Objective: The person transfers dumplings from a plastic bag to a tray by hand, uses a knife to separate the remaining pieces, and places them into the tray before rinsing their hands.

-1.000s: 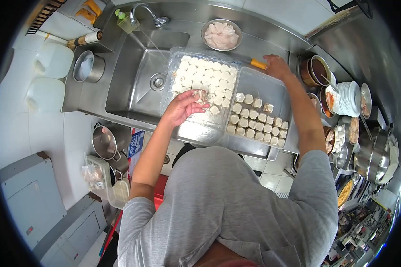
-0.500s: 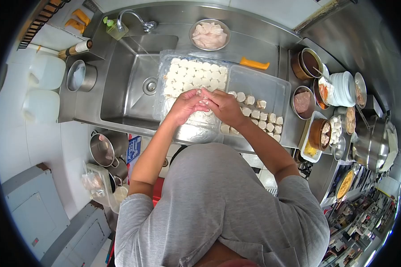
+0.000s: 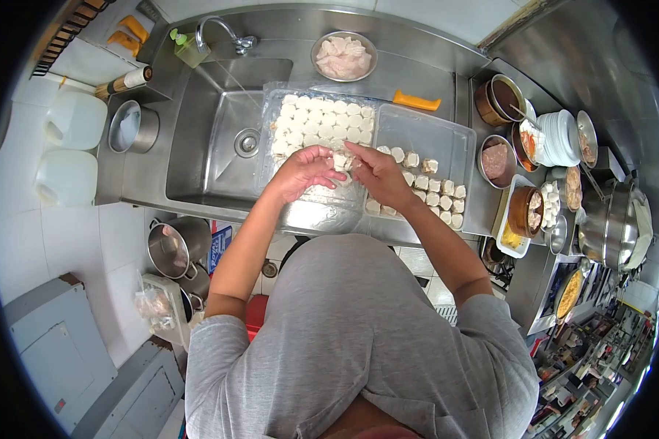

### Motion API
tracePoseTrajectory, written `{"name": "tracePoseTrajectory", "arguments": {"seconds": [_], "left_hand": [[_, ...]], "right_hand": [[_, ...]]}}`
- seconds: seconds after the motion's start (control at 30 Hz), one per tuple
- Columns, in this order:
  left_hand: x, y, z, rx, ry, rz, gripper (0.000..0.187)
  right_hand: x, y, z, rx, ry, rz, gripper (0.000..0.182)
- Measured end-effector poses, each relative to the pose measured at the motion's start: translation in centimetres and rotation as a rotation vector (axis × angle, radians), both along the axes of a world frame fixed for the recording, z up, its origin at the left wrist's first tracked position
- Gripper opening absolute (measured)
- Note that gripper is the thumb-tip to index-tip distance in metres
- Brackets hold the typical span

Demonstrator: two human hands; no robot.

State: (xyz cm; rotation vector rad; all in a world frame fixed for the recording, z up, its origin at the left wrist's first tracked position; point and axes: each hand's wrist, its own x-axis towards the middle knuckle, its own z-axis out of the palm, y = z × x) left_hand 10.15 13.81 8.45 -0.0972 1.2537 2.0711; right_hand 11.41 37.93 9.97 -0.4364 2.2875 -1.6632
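Far left: white jugs [image 3: 69, 121] standing on the tiled ledge, a small metal pot [image 3: 132, 126] beside the sink [image 3: 212, 139], tap [image 3: 223, 33] trickling.

Over the sink: a clear tray [image 3: 315, 124] packed with pale dumplings; a metal bowl [image 3: 344, 57] of pale filling sitting behind it.

Centre: left hand [image 3: 304, 172] cupping one dumpling [image 3: 340, 161] over the near end of that tray, fingers curled half shut around it. Right hand [image 3: 377, 175] meeting it, fingertips pinching at the wrapper edge; how tight, cannot tell.

Step, as judged: a single piece is being shaped or sealed between both hands. The next move is likely calling for a free slot in the right tray [image 3: 425, 139], where finished pieces [image 3: 436, 197] are lining the near rows.

Right: an orange-handled tool [image 3: 417, 101] lying behind the tray; bowls and a stack of plates [image 3: 564, 139] crowding the counter.

Against half a second ago: hands are parting slightly, the dumpling showing more plainly. A second ago the right hand was out at the orange handle.
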Motion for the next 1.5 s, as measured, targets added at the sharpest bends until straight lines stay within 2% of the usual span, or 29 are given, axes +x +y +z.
{"name": "tracePoseTrajectory", "arguments": {"seconds": [0.23, 0.57, 0.77, 0.87, 0.97, 1.03, 1.07, 1.13, 1.2, 1.3, 1.4, 1.5], "left_hand": [[0.9, 0.8, -1.5, 0.057, -0.007, 0.086, 0.017], [1.1, 2.1, 0.0, -0.013, -0.016, 0.079, 0.028], [0.6, 4.8, -1.9, -0.207, 0.215, -0.040, 0.027], [0.5, 7.0, -2.4, -0.267, 0.243, -0.076, 0.029], [0.2, 9.1, 0.3, -0.347, 0.273, -0.028, 0.035], [-1.3, 6.6, 0.5, -0.462, 0.368, 0.000, 0.033], [-2.1, 4.8, 0.4, -0.521, 0.413, 0.013, 0.032], [-2.3, 0.4, 0.8, -0.841, 0.629, 0.141, 0.030], [-1.4, -2.8, 1.8, -1.255, 0.682, 0.000, 0.039], [2.6, -3.8, -1.8, -1.585, 0.974, -0.209, 0.040], [4.4, -2.8, -4.0, -1.544, 0.817, -0.391, 0.038], [4.4, -3.1, -5.7, -1.493, 0.806, -0.316, 0.036]], "right_hand": [[2.3, -2.0, 2.5, 0.296, 0.198, -0.071, 0.065], [2.3, -1.8, 1.1, 0.422, 0.299, -0.060, 0.042], [2.5, -1.2, 1.7, 0.603, 0.123, -0.065, 0.049], [2.6, 1.0, 0.6, 0.498, 0.221, -0.100, 0.027], [1.9, 5.8, 0.2, 0.426, 0.237, -0.144, 0.022], [1.3, 11.0, -2.6, 0.424, 0.407, -0.280, 0.027], [0.7, 13.2, -1.9, 0.546, 0.404, -0.299, 0.027], [-0.5, 16.9, -2.5, 0.848, 0.252, -0.349, 0.029], [-1.3, 19.1, -3.3, 0.977, 0.170, -0.302, 0.030], [-2.1, 20.4, -5.6, 1.123, 0.118, -0.181, 0.032], [-2.3, 21.4, -6.4, 1.196, 0.123, -0.117, 0.035], [-2.3, 20.9, -5.4, 1.246, 0.170, -0.121, 0.036]]}}
